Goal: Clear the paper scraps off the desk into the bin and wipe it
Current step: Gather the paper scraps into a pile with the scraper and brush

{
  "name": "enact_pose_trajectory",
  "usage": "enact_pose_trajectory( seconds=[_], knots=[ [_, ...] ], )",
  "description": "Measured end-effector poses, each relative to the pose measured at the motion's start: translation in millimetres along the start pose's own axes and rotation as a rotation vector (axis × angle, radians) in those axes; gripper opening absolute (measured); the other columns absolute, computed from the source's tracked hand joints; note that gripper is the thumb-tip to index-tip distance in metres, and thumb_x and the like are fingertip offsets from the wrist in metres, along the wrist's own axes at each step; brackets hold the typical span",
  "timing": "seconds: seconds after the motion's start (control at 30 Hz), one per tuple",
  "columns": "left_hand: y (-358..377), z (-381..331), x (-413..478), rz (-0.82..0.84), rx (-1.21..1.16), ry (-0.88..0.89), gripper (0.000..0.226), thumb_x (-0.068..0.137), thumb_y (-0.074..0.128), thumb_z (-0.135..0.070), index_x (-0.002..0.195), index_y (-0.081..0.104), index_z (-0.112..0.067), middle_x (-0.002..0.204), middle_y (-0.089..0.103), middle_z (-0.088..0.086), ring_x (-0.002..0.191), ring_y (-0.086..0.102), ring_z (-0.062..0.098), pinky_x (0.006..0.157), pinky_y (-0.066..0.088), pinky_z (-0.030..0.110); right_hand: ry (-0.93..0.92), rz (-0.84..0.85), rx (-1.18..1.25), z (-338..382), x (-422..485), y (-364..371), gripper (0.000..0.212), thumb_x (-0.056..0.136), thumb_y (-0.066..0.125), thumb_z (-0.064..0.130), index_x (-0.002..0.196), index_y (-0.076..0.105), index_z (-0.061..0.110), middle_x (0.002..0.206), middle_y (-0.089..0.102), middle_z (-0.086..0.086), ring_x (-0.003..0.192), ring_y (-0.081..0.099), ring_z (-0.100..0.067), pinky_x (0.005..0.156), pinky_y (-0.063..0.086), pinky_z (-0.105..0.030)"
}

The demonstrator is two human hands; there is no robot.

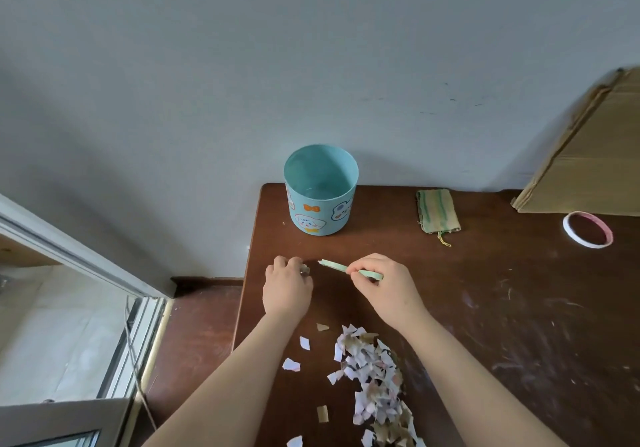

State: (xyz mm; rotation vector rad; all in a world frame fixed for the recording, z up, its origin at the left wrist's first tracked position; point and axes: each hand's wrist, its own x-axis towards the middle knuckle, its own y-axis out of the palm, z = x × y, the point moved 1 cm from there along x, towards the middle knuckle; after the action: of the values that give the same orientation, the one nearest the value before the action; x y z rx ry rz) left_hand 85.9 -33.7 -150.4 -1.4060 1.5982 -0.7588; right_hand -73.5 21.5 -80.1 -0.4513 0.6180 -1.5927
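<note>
Pale-green paper strip (334,266) looks light and limp, best held mid-length where the right hand (384,289) pinches it; the left hand (287,289) curls just beside, hold unclear.

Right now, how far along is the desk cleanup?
Barely started: the bin looks empty inside. In hand: the right hand pinches a green strip, and the left hand holds a small piece. Left: the scrap pile lies on the desk, then wiping; the cloth lies folded, untouched.
</note>
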Motion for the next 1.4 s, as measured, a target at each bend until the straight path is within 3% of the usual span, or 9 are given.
enact_pose_trajectory(
  seconds=[0.27,0.53,0.77,1.0,1.13,1.23,1.4],
  knots=[
    [2,5,9,-0.050,-0.009,0.001,0.015,0.093,0.051,-0.023,0.100,0.063,-0.017,0.106,0.054,0.002,0.103,0.047,0.021,0.076,0.038,0.027,0.010,-0.015,0.039,-6,0,3,0.012,0.088,0.061,0.012,0.089,0.073,0.014,0.089,0.061,0.011,0.079,0.058,-0.003,0.068,0.045,-0.006],
    [2,8,3,-0.059,-0.038,0.009,0.016,0.094,0.045,-0.014,0.084,0.056,-0.020,0.094,0.053,-0.005,0.091,0.043,0.013,0.069,0.035,0.023,0.013,-0.026,0.035,-9,4,5,0.013,0.089,0.061,0.014,0.094,0.072,0.013,0.094,0.063,0.008,0.081,0.058,-0.003,0.067,0.043,-0.002],
    [1,9,-1,-0.039,-0.068,0.033,0.018,0.095,0.042,-0.012,0.085,0.056,-0.017,0.095,0.053,-0.004,0.092,0.043,0.013,0.074,0.037,0.024,0.023,-0.042,0.062,-15,1,3,0.014,0.089,0.060,0.014,0.096,0.072,0.010,0.099,0.066,0.003,0.085,0.058,-0.004,0.066,0.042,-0.001],
    [-8,3,-27,-0.100,-0.173,0.054,0.012,0.093,0.048,-0.015,0.087,0.058,-0.018,0.092,0.051,-0.009,0.089,0.046,0.012,0.068,0.035,0.022,0.053,-0.045,0.085,-17,-3,2,0.015,0.090,0.060,0.015,0.099,0.071,0.012,0.102,0.065,0.002,0.090,0.058,-0.007,0.066,0.042,-0.002],
    [-19,6,-43,0.051,-0.319,-0.028,0.010,0.088,0.059,-0.022,0.079,0.060,-0.023,0.088,0.062,-0.008,0.079,0.057,0.012,0.058,0.037,0.019,0.063,-0.055,0.102,-17,-7,2,0.015,0.090,0.059,0.016,0.098,0.072,0.013,0.102,0.065,0.002,0.092,0.059,-0.009,0.066,0.042,-0.004],
    [-26,12,-57,0.207,-0.391,-0.037,0.009,0.085,0.063,-0.023,0.077,0.063,-0.024,0.082,0.067,-0.008,0.078,0.060,0.012,0.061,0.042,0.019,0.080,-0.061,0.111,-19,-9,1,0.015,0.090,0.059,0.016,0.097,0.072,0.014,0.102,0.065,0.003,0.093,0.060,-0.011,0.067,0.044,-0.007],
    [-32,12,-77,0.256,-0.413,-0.043,0.021,0.073,0.076,-0.021,0.067,0.056,-0.022,0.065,0.061,-0.006,0.059,0.052,0.009,0.054,0.038,0.019,0.071,-0.059,0.110,-20,-13,0,0.015,0.090,0.059,0.016,0.096,0.072,0.014,0.100,0.065,0.004,0.092,0.059,-0.011,0.067,0.044,-0.009]
  ],
)
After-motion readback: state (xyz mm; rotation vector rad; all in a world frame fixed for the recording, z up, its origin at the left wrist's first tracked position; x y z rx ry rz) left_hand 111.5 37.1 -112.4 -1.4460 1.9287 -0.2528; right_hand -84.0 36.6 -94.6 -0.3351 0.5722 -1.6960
